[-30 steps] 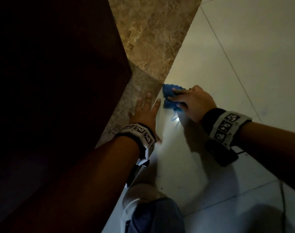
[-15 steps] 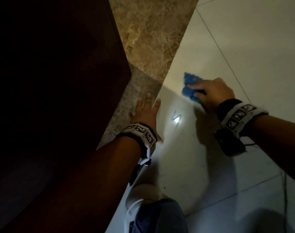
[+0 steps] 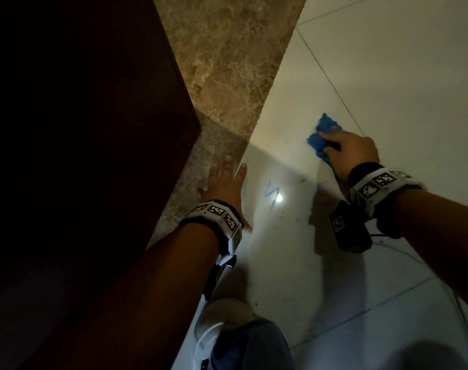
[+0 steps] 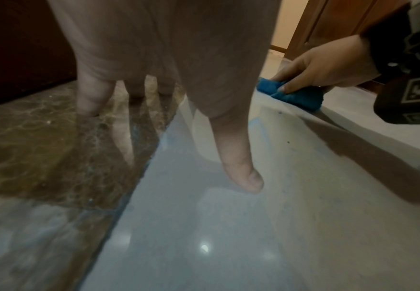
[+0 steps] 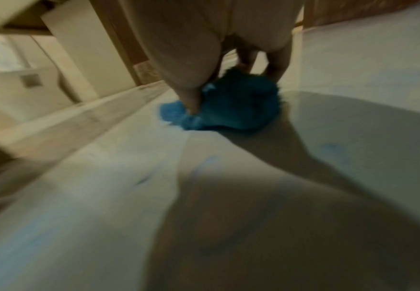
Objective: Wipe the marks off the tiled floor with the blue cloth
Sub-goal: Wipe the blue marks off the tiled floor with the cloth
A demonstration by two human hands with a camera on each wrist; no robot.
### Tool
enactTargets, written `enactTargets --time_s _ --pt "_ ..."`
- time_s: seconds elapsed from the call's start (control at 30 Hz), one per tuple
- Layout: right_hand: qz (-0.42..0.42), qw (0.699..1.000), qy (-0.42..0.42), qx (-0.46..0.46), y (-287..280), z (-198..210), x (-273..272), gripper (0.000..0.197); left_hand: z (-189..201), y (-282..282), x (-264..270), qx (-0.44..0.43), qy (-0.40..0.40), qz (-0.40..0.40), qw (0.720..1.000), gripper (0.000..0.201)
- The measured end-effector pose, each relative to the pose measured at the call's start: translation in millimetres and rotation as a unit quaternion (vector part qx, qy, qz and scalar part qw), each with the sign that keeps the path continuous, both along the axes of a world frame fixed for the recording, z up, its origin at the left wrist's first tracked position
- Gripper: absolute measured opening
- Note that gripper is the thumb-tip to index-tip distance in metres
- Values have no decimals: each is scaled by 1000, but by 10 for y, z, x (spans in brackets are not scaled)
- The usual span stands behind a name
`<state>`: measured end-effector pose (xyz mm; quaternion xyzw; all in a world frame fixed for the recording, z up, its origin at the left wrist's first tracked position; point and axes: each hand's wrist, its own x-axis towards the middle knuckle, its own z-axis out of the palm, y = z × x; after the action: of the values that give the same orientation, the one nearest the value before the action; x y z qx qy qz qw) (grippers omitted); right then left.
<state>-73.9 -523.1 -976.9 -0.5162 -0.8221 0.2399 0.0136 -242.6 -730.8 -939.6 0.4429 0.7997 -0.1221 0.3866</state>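
- Right hand is down on the white tiled floor, fingers and thumb curled over the bunched blue cloth, pressing it to the tile, at about two o'clock from the left hand.
- Left hand lies flat with fingers spread wide and holds nothing; the fingers sit on the brown marble strip, the thumb on the white tile.
- A blue scribble mark sits between the hands, just at three o'clock of the left hand, apart from the cloth.
- Dark wooden door at nine o'clock.
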Motion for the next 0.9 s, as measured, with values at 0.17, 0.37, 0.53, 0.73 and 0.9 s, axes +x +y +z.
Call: enactTargets --time_s 0.17,0.37,0.53,0.73,0.9 --pt "225 973 -43 -21 -347 -88 -110 42 15 6 3 -4 -3 0 1000 137" --pt "1 1000 -9 10 -73 -3 -49 36 16 5 0 -4 5 -8 1000 136" --pt "234 971 -39 22 -568 -48 -205 45 -5 6 -1 -5 6 -6 1000 138" --pt "42 999 -3 -10 -110 68 -87 38 -13 8 -18 -8 10 -9 1000 138" --pt "262 965 -6 23 -691 41 -85 40 -32 28 -17 -13 16 -11 1000 140"
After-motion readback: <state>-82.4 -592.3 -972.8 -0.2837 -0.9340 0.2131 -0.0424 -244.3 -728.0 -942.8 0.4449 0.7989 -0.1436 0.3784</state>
